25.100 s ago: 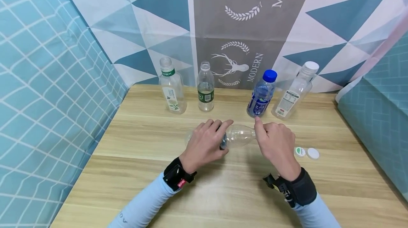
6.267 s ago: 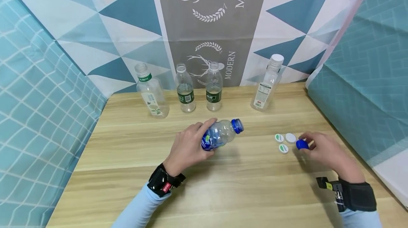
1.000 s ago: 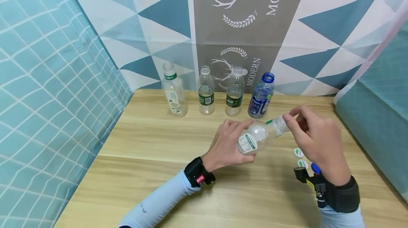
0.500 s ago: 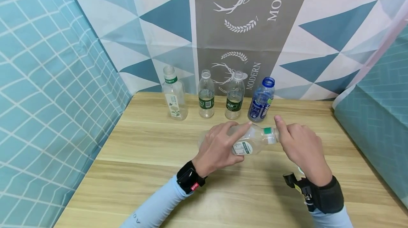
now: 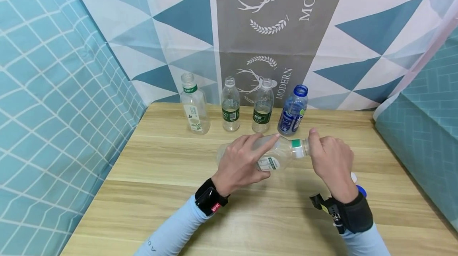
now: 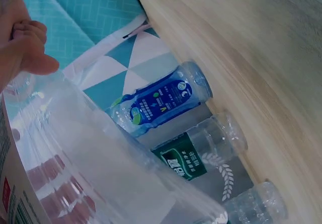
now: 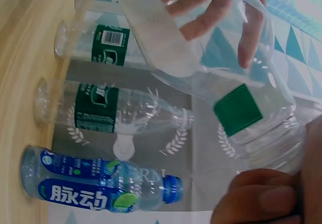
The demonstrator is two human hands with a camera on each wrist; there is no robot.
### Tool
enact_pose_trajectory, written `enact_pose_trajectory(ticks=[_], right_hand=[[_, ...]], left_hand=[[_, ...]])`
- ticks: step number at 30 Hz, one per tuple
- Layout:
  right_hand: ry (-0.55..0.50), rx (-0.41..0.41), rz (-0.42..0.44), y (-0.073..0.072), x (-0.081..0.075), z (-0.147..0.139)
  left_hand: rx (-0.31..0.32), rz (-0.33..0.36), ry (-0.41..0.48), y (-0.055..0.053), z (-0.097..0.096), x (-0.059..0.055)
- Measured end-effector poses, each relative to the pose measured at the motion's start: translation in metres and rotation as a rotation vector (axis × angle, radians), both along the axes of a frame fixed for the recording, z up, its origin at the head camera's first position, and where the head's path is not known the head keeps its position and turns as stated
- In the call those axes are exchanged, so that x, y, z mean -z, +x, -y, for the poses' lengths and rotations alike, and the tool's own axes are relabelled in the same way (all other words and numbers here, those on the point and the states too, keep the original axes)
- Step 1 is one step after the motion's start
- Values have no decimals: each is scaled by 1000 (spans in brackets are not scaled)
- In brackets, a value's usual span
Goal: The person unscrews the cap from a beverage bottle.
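A clear plastic bottle [image 5: 284,150] with a green neck label lies nearly level above the table, its mouth pointing right. My left hand [image 5: 239,164] holds its body, fingers over the top and thumb below. At the neck end my right hand [image 5: 330,160] grips with curled fingers and hides the mouth; whether a cap is on it cannot be seen. In the right wrist view the bottle's ridged neck [image 7: 271,146] runs into that hand. Beyond the right wrist, a white cap [image 5: 354,177] and a blue cap [image 5: 362,191] show partly.
At the table's back edge stand a square clear bottle [image 5: 195,109], two green-labelled bottles, one left [image 5: 230,105] and one right [image 5: 262,107], and a blue-labelled bottle [image 5: 292,115], all uncapped. Patterned cloth walls [image 5: 186,17] enclose the wooden table [image 5: 143,204].
The blue bottle, held earlier, now stands uncapped in the back row. The white-capped bottle left that row for my hands. Over the last second it levelled and moved left, my right hand turning at its neck.
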State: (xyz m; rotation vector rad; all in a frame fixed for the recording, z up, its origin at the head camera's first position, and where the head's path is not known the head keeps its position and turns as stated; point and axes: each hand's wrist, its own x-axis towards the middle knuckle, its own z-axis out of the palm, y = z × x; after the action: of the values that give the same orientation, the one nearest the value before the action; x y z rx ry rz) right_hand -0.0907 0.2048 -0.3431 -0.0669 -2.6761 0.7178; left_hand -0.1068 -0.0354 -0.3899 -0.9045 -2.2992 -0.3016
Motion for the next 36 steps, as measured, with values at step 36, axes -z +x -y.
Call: enact_pose_trajectory(ticks=[36], right_hand=[[7,-142,15,-5,5,-1]], left_hand=[[54,116,-32,-7,14,-6]])
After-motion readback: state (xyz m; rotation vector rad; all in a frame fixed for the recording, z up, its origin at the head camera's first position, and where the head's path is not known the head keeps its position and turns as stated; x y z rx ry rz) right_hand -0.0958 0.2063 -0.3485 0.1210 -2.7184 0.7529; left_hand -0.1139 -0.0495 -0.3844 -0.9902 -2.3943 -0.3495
